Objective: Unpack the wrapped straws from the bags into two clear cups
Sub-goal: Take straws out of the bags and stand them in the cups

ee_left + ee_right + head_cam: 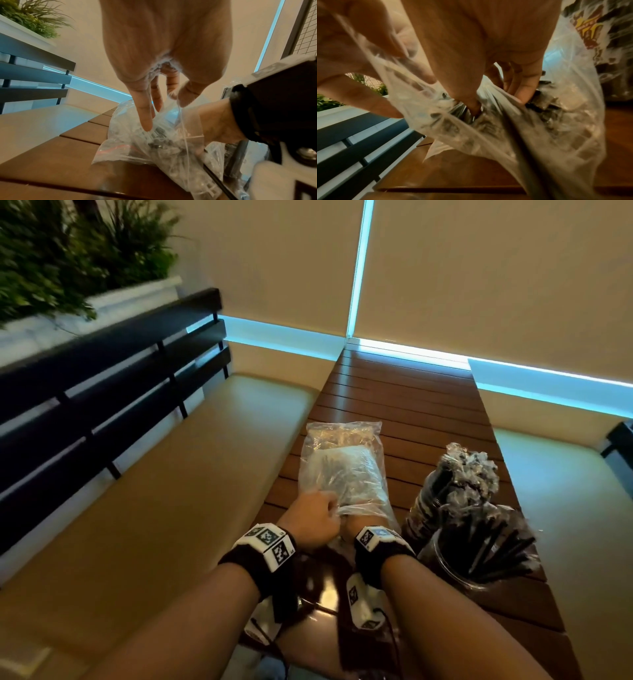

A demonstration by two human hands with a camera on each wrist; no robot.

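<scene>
Clear plastic, crinkled and soft: the bag [342, 470] lies on the slatted tabletop [404, 402]. The left hand [313, 517] pinches the bag's near edge, seemingly to hold the mouth apart. The right hand [488, 44] reaches inside, fingers curled among the wrapped straws [546, 108], though whether that grip has closed on any I cannot tell. A clear cup [455, 568] of dark straws stands just right.

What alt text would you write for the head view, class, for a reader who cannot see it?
Both hands work at the near mouth of a clear plastic bag on a slatted wooden table: left hand grips it. Right: a clear cup of black straws.
</scene>
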